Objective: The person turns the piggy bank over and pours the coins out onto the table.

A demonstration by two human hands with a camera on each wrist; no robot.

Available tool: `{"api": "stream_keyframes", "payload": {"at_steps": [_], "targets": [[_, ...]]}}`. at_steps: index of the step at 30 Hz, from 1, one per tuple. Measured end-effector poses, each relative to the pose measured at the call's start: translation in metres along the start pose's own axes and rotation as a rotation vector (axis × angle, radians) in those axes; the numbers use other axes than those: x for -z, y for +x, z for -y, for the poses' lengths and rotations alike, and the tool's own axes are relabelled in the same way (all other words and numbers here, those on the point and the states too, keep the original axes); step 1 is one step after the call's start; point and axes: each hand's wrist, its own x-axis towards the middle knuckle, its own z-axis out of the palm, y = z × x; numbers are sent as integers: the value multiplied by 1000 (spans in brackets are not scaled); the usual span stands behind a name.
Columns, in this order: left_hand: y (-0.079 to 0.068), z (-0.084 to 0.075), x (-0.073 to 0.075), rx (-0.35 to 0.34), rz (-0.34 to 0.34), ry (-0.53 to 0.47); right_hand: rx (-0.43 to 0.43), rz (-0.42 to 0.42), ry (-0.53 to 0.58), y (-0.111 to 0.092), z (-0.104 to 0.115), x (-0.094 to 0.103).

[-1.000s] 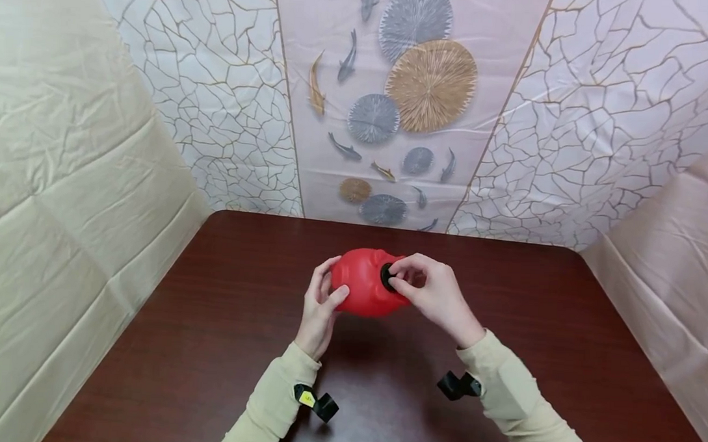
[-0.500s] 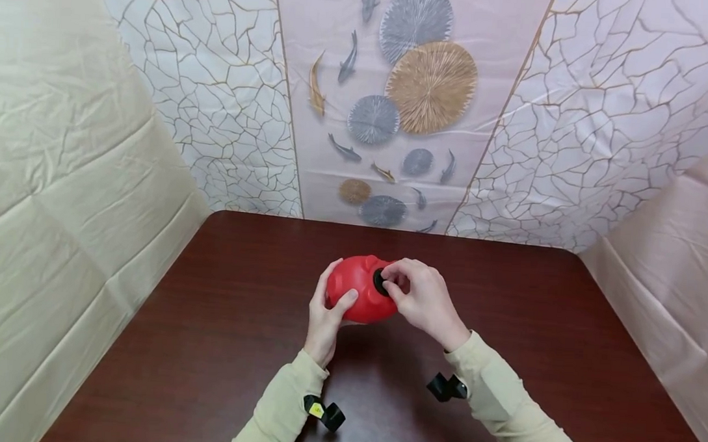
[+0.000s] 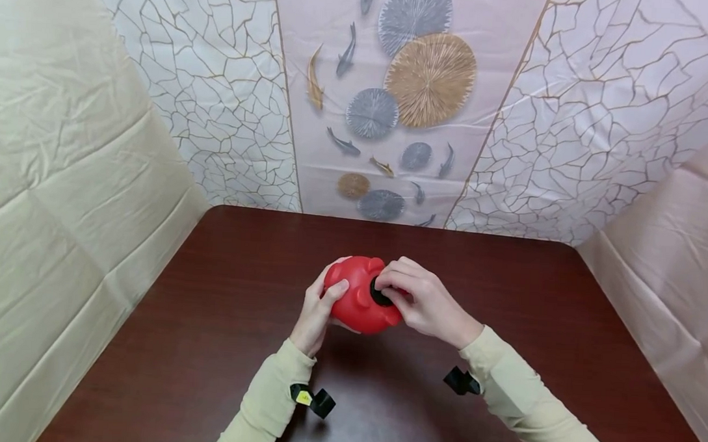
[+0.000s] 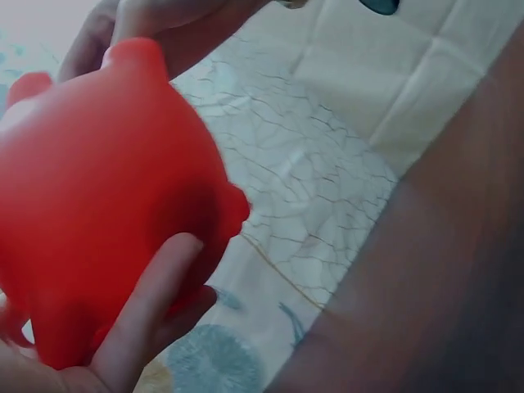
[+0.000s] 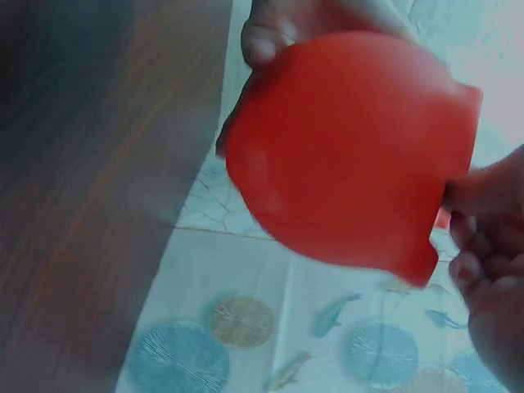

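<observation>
A round red piggy bank (image 3: 351,309) with stubby feet is held above the table, its underside tilted up and to the right. My left hand (image 3: 314,314) grips its left end, the thumb lying along the side. In the underside sits a round black plug (image 3: 378,292), which the fingertips of my right hand (image 3: 427,300) pinch. The left wrist view shows the rounded red body (image 4: 106,180) close up, the left thumb pressing on it. From the right wrist, the body (image 5: 344,155) hides the plug, and the right fingers (image 5: 491,192) reach in between the feet.
A dark brown table (image 3: 241,275) lies beneath both hands. Behind it hangs a patterned cloth (image 3: 235,113) with fish and round leaf shapes. Beige cloth (image 3: 80,172) walls in the left side, and similar cloth (image 3: 675,245) the right. Each sleeve carries a black wrist camera (image 3: 323,403).
The piggy bank has turned so its underside and feet face up more, and it has come slightly nearer. My right fingers have stayed at the black plug throughout.
</observation>
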Motion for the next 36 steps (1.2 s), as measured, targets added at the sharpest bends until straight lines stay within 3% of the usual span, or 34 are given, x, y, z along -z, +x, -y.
{"api": "stream_keyframes", "payload": {"at_steps": [4, 10, 14, 19, 26, 36], "targets": [[1, -6, 2, 62, 44, -1, 104, 60, 37, 4, 0, 7], [-1, -8, 4, 119, 92, -1, 78, 159, 52, 3, 0, 14], [-1, -9, 5, 114, 143, -21, 81, 203, -28, 6, 2, 21], [0, -10, 8, 109, 200, -55, 147, 245, -152, 16, 6, 27], [-1, -5, 10, 178, 199, -115, 290, 263, -416, 19, 13, 26], [-1, 2, 8, 204, 191, -125, 293, 258, -475, 13, 11, 22]]}}
